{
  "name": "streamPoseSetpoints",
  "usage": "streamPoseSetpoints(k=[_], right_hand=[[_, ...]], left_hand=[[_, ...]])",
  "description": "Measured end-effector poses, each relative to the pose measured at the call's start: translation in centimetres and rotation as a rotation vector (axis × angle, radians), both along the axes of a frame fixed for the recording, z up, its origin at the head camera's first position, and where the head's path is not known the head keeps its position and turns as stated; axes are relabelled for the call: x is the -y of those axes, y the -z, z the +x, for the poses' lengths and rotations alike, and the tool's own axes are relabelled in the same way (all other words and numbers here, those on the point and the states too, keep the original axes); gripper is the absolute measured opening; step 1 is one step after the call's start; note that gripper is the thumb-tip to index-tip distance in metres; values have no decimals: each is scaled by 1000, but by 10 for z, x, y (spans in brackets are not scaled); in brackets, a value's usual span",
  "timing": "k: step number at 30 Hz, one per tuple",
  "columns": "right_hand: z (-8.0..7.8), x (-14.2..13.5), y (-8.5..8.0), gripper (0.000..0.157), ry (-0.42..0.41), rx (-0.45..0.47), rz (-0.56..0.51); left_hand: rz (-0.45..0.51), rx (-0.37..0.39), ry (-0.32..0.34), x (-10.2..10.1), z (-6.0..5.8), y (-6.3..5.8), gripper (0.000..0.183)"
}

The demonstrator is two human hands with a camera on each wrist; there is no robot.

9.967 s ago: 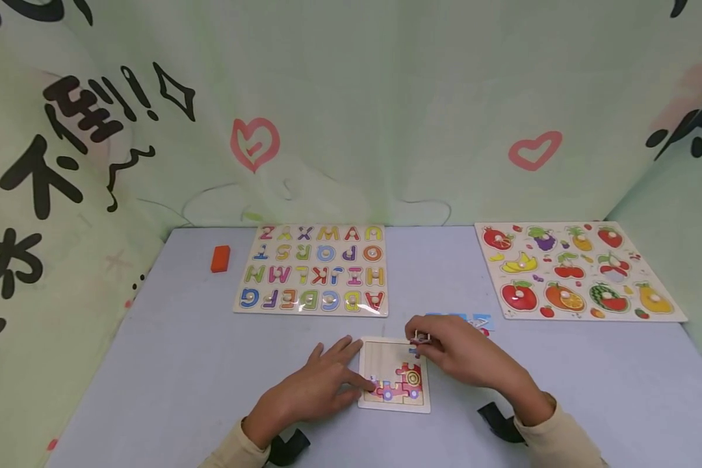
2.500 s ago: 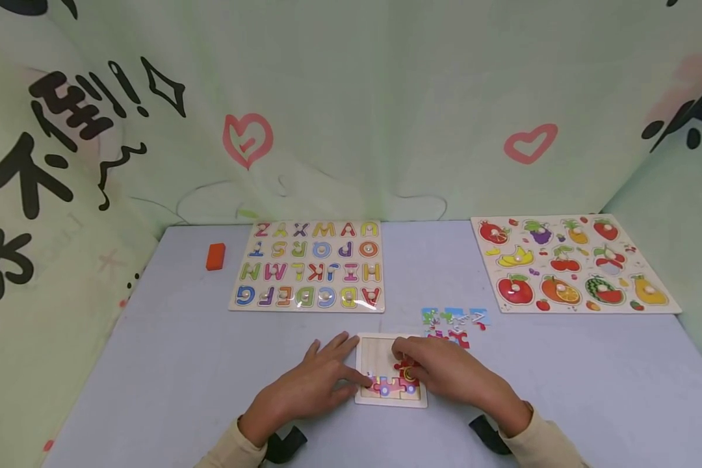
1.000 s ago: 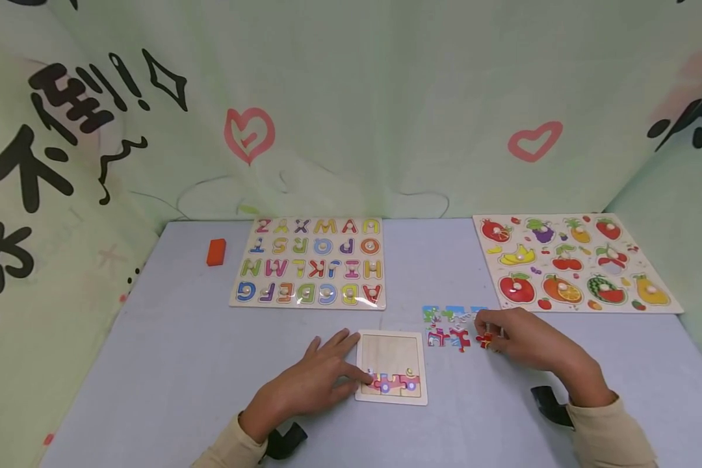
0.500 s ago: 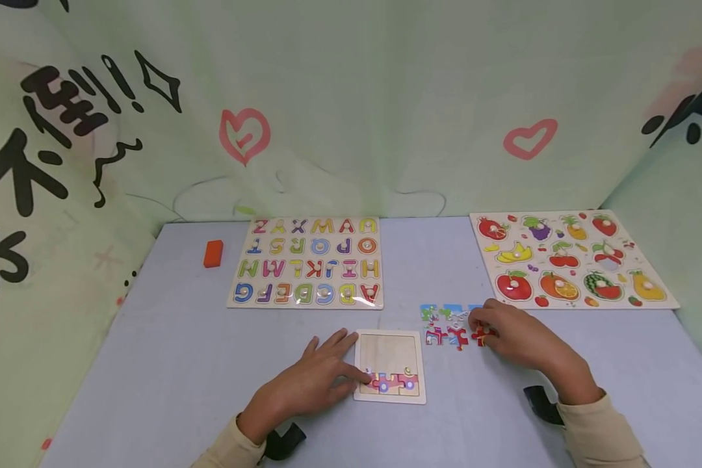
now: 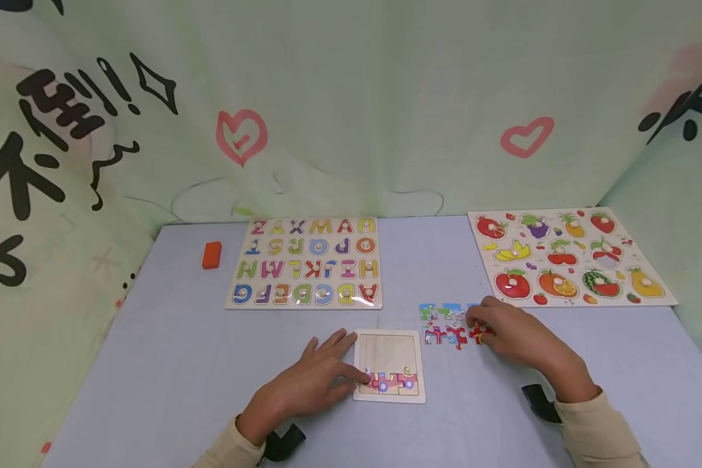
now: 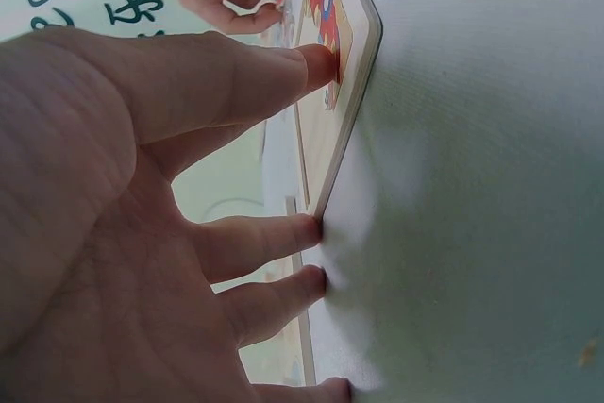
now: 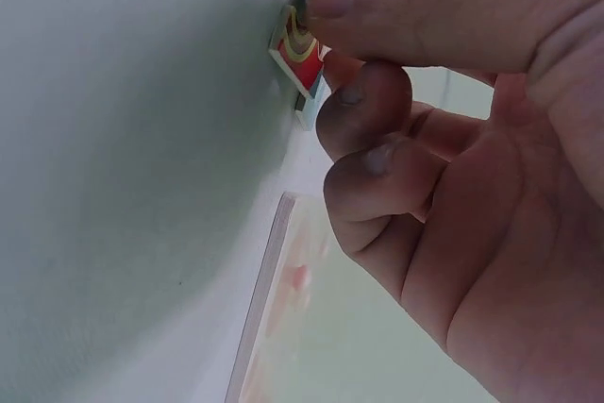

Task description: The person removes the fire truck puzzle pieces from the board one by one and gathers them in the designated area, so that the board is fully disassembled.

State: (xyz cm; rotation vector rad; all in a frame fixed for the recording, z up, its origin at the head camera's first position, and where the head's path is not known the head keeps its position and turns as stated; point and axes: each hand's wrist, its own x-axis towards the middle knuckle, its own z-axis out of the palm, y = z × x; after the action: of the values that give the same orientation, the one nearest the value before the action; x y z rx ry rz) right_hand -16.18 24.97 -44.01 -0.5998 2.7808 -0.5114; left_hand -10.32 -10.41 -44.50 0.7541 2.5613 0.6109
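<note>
My left hand (image 5: 307, 383) lies with spread fingers at the left side of a small wooden puzzle tray (image 5: 388, 351), its thumb pressing on the pink vehicle pieces (image 5: 389, 382) along the tray's lower edge. In the left wrist view the fingertips (image 6: 307, 230) touch the table beside the tray's rim. To the right of the tray, my right hand (image 5: 520, 335) pinches a red puzzle piece with yellow curves (image 7: 302, 56) between thumb and forefinger, low at the table. This piece sits at the right end of a group of loose pieces (image 5: 434, 334), partly covered by the fingers.
Behind the tray lies an alphabet board (image 5: 305, 263) with colourful letters. A fruit puzzle board (image 5: 561, 260) is at the back right, past the right hand. An orange block (image 5: 212, 255) stands at the back left. Light green curtain walls (image 5: 339, 117) close in the table.
The red wheel piece has left the tray; my right hand has carried it rightward and lowered it beside the loose pieces. My left hand has stayed on the tray.
</note>
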Motion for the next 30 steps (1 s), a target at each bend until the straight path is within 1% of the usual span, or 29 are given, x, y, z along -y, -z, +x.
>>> streamPoseSetpoints(k=[8, 18, 30], right_hand=[[0, -1, 1, 24, 9, 12, -5], [0, -1, 1, 24, 3, -1, -10], [1, 0, -1, 24, 15, 6, -4]], left_hand=[[5, 5, -1, 0, 0, 1, 24], [15, 13, -6, 1, 0, 0, 25], [5, 23, -10, 0, 0, 0, 23]])
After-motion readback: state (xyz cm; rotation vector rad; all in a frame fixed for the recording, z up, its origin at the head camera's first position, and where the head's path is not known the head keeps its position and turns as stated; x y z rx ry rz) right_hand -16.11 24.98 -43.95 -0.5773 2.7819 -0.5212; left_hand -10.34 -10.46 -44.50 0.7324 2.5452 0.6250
